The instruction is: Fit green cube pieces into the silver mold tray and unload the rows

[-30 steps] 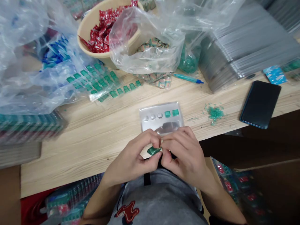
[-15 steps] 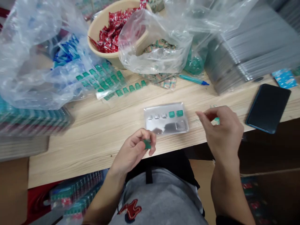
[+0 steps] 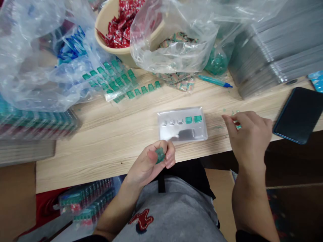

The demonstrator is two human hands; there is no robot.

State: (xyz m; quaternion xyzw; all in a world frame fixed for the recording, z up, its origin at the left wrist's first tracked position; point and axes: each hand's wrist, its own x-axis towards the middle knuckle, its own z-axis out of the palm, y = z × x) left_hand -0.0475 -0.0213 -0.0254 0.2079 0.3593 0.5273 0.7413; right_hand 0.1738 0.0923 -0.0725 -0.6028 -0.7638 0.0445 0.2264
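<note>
Green piece [image 3: 160, 155] stays pinched in left hand [image 3: 146, 165]; right hand [image 3: 250, 137], grip unclear, has withdrawn.

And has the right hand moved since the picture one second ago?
Yes: judged against the clear tray, the right hand has gone rightward, from the tray's near edge beside the left hand to the green scraps.

The right hand [image 3: 249, 136] partly hides green scraps [image 3: 238, 126].

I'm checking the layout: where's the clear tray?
In the head view, the clear tray lies on the table right of centre, just beyond the left hand.
</note>
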